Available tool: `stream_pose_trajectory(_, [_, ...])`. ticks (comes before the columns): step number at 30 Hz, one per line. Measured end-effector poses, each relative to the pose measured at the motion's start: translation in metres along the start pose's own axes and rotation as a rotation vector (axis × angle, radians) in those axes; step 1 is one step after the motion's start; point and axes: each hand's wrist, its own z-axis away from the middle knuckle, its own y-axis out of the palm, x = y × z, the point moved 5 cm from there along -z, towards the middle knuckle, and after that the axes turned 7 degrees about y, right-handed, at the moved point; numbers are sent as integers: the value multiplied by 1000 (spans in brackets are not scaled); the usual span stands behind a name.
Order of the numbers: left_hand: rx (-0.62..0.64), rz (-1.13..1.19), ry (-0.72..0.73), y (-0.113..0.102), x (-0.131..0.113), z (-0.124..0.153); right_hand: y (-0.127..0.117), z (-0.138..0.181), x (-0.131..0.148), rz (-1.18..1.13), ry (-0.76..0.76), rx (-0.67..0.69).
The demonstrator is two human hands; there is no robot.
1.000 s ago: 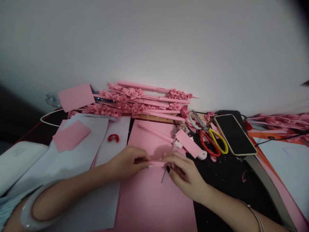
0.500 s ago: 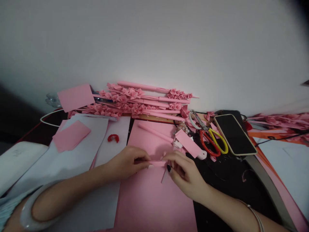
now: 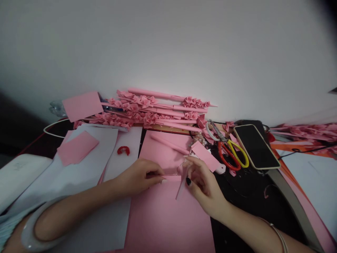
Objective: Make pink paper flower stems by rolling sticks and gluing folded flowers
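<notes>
My left hand (image 3: 138,176) pinches the left end of a small folded pink paper piece (image 3: 172,178) over a large pink sheet (image 3: 163,214). My right hand (image 3: 201,184) sits just right of it, with thumb and fingers closed on a thin pink paper strip (image 3: 181,184) that hangs down and to the left. Both hands hover low over the sheet. A pale bangle is on my left wrist and a thin one on my right.
Rolled pink paper stems with folded flowers (image 3: 158,109) lie along the wall. Scissors with red and yellow handles (image 3: 230,153) and a dark phone (image 3: 255,146) lie to the right. White sheets (image 3: 89,165), pink cards (image 3: 77,147) and a red clip (image 3: 123,150) lie to the left.
My right hand has lifted slightly and drawn the thin strip up and away from the folded piece. My left hand has stayed in place.
</notes>
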Motion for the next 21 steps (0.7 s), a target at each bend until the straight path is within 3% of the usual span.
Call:
stream_pose_trajectory(8, [3, -11, -2, 0, 1, -1, -1, 0, 2, -59, -33, 14])
stream_pose_trajectory(12, [1, 2, 4, 1, 2, 0, -1, 0, 3, 30, -40, 50])
stream_pose_trajectory(21, [11, 4, 2, 2, 2, -1, 2, -4, 20, 190, -204, 112])
